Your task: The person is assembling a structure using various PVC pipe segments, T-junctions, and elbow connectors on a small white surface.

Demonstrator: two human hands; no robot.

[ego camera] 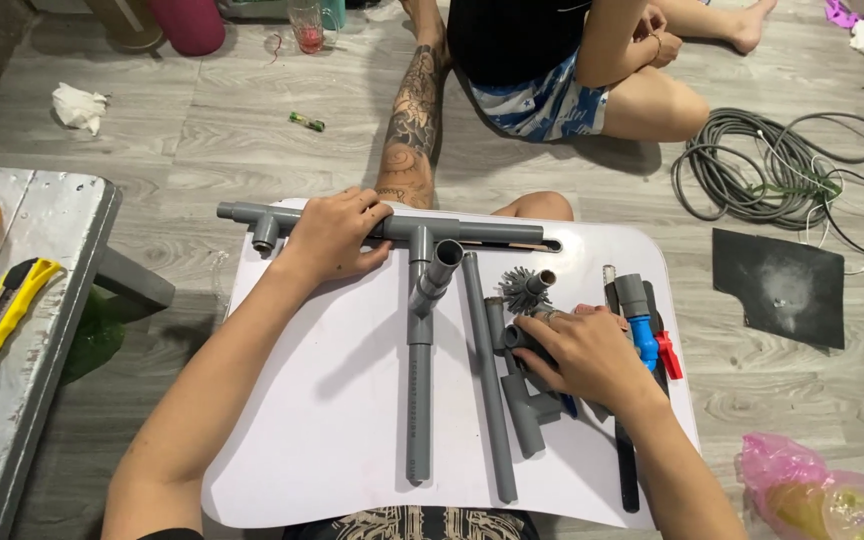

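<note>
A small white table (332, 420) carries grey plastic pipes. My left hand (337, 235) grips the long horizontal grey pipe assembly (242, 213) with tee fittings along the table's far edge. A vertical grey pipe (419, 400) runs down from its middle tee, with a short angled pipe (440, 270) beside it. My right hand (577, 355) rests on a grey pipe fitting (524, 405) among loose pieces. Next to it lie a long loose grey pipe (492, 420), a round grey brush (524, 290) and a blue and red valve (647, 340).
Another person sits cross-legged on the wooden floor beyond the table, one leg (414, 110) stretched toward it. A metal bench (42, 300) with a yellow utility knife (7, 315) stands at left. Coiled grey cable (752, 165), a black sheet (777, 285) and a pink bag (812, 490) lie at right.
</note>
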